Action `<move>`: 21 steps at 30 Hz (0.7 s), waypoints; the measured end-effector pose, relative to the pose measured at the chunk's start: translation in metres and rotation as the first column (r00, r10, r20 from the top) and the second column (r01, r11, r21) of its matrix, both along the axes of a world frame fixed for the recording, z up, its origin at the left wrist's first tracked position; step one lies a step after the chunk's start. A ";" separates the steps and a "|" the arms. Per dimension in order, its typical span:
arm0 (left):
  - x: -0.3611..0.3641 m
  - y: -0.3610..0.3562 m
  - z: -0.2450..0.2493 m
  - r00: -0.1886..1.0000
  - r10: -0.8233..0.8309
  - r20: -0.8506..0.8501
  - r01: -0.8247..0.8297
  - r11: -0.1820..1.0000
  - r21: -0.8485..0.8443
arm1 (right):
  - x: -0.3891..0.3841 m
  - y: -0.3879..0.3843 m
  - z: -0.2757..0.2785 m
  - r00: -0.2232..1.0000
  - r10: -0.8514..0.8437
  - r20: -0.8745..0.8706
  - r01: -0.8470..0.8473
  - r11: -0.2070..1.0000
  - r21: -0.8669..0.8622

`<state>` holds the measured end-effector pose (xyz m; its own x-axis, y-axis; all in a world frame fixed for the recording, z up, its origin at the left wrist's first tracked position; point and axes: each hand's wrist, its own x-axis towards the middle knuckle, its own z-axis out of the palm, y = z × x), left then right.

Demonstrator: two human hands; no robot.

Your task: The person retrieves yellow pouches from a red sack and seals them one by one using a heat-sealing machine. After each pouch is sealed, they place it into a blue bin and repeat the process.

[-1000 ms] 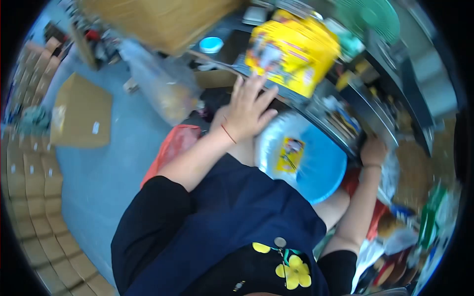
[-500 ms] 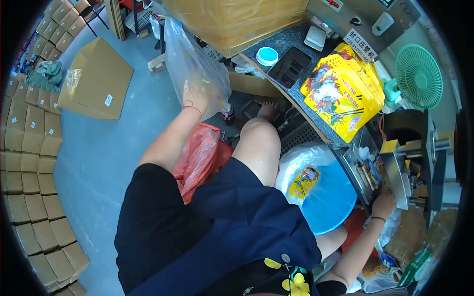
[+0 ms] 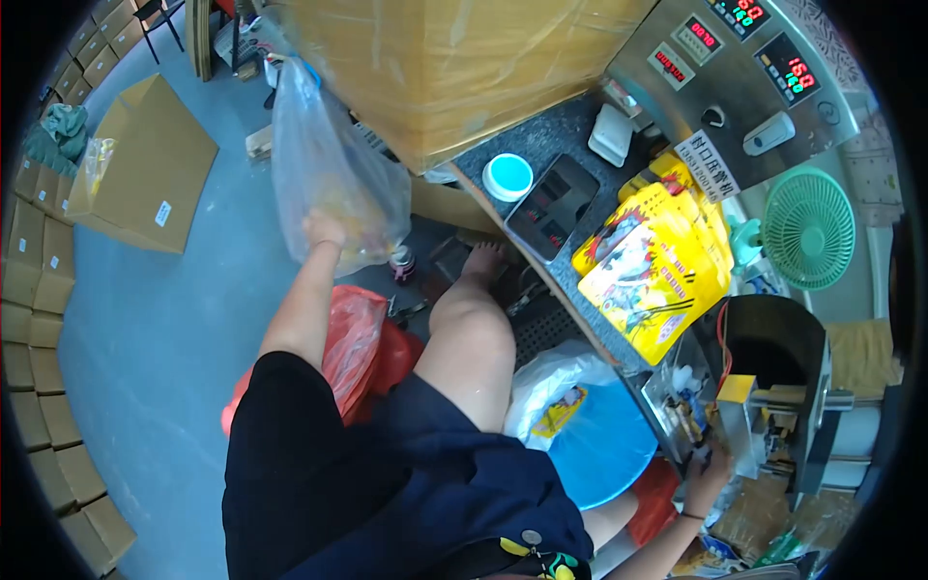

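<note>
My left hand (image 3: pixel 325 228) is at the lower part of a large clear plastic bag (image 3: pixel 314 145) with yellowish contents; its fingers are hidden by the bag. At the lower right, my right hand (image 3: pixel 710 474) is beside the metal tray (image 3: pixel 681 406) of the sealing machine, fingers curled, what they hold too small to make out. Yellow printed pouches (image 3: pixel 662 280) lie stacked on the speckled worktop (image 3: pixel 556 126). Below it, a blue tub (image 3: pixel 599 449) with a clear liner has one small yellow packet (image 3: pixel 559 413) in it.
A phone (image 3: pixel 556 208), a blue-lidded jar (image 3: pixel 508 177) and a green fan (image 3: pixel 810 229) are at the worktop. A large taped carton (image 3: pixel 454 68) stands behind. An open box (image 3: pixel 155 164) and stacked cartons (image 3: pixel 43 251) are at left. Red bags (image 3: pixel 353 338) lie by my leg.
The view has shifted up and to the right, showing more of the machine's red displays. My left hand stays at the clear bag, and my right hand remains near the machine's tray.
</note>
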<state>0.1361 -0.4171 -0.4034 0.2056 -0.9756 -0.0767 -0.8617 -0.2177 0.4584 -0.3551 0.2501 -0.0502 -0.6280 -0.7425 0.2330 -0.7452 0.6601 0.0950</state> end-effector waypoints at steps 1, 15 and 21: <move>-0.002 0.013 0.006 0.978 0.175 -0.117 -0.185 0.980 -0.079 | 0.000 0.002 -0.002 0.996 -0.044 0.079 0.047 0.998 -0.037; 0.021 0.030 -0.060 0.789 -0.603 0.120 0.602 0.720 -0.346 | 0.014 0.005 -0.009 0.955 -0.208 0.212 0.271 0.901 -0.338; -0.008 0.011 -0.119 0.996 -0.085 -0.011 0.086 0.986 0.145 | 0.014 0.003 -0.010 0.959 -0.182 0.215 0.253 0.893 -0.373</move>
